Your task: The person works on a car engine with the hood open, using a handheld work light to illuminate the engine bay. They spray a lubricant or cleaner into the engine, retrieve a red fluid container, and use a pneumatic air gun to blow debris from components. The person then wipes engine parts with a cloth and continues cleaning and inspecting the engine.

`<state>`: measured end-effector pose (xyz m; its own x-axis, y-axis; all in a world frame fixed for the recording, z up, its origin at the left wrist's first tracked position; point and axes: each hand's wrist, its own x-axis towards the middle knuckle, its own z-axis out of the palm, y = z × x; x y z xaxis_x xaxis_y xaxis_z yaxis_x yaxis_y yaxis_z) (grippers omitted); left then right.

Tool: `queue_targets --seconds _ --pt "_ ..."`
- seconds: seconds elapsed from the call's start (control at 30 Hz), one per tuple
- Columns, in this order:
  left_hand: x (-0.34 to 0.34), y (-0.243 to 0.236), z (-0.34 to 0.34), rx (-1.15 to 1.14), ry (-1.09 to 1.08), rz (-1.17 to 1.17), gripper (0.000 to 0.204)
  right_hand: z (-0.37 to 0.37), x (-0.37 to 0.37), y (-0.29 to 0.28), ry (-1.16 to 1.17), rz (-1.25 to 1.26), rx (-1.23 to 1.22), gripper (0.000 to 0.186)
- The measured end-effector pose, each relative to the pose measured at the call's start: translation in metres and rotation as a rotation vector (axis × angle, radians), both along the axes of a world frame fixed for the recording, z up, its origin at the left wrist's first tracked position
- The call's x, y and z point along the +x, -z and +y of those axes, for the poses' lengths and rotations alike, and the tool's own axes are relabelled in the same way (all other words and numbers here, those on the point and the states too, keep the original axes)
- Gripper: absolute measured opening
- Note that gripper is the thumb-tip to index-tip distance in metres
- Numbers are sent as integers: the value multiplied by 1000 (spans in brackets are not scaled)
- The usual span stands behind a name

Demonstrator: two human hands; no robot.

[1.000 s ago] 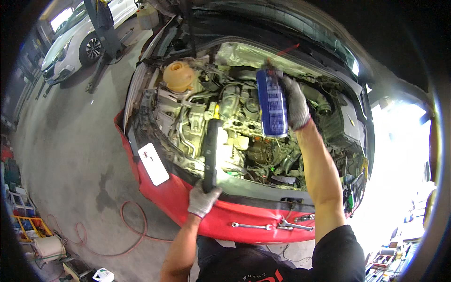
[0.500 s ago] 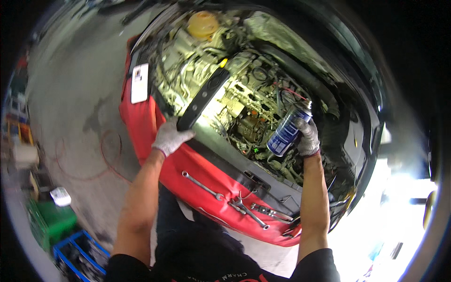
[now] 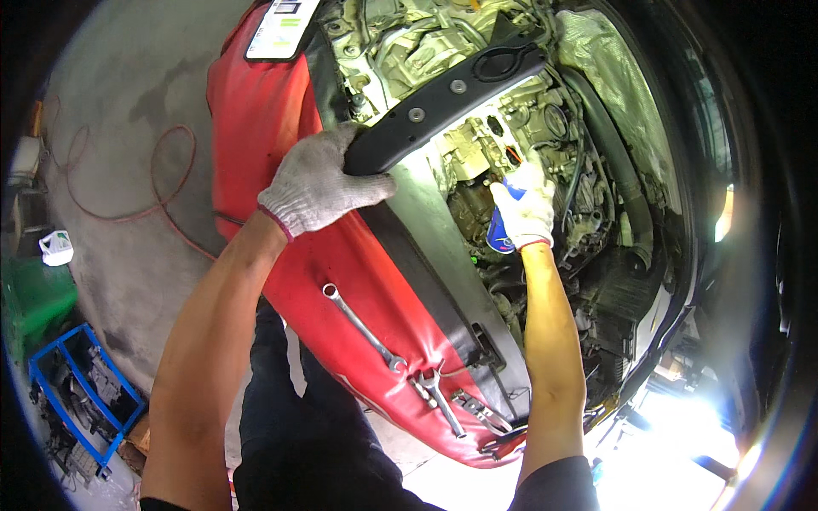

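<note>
My left hand point(image 3: 319, 183), in a grey knit glove, grips the near end of a long black work light point(image 3: 443, 98). Its beam falls on the engine point(image 3: 464, 153), brightening a row of dark oval ports. My gloved right hand point(image 3: 526, 209) is wrapped around a blue spray can point(image 3: 499, 232), held over the engine beside those ports. The can's top is hidden by my fingers. A thin orange-red streak shows at one port just beyond the hand; whether it is the can's straw is unclear.
A red fender cover point(image 3: 341, 272) drapes the car's front edge. On it lie a phone point(image 3: 281, 32), a combination wrench point(image 3: 362, 328), another wrench point(image 3: 441, 404) and a pliers-like tool point(image 3: 481, 414). A red hose point(image 3: 158, 200) curls on the floor near a blue-framed crate point(image 3: 85, 396).
The spray can has moved from above the engine's right side down and left to the ports, now tipped over. The work light has swung flatter and further right. The view has shifted closer.
</note>
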<state>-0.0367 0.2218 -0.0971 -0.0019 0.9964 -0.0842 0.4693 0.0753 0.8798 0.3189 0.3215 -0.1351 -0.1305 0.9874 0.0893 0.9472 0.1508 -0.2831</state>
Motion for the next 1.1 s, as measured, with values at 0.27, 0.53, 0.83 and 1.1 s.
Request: queue_targets --seconds 0.27,0.53,0.83,1.1 --pt "-8 7 -5 31 -40 -80 54 43 -46 40 -142 -555 -18 76" --pt "-8 9 -2 12 -63 -128 52 54 -49 49 -193 -640 108 70" --pt "-7 4 -1 -8 -72 -75 56 64 -51 49 -137 -693 -10 72" --pt "-7 5 -3 18 -82 -31 55 56 -58 40 -125 -608 31 69"
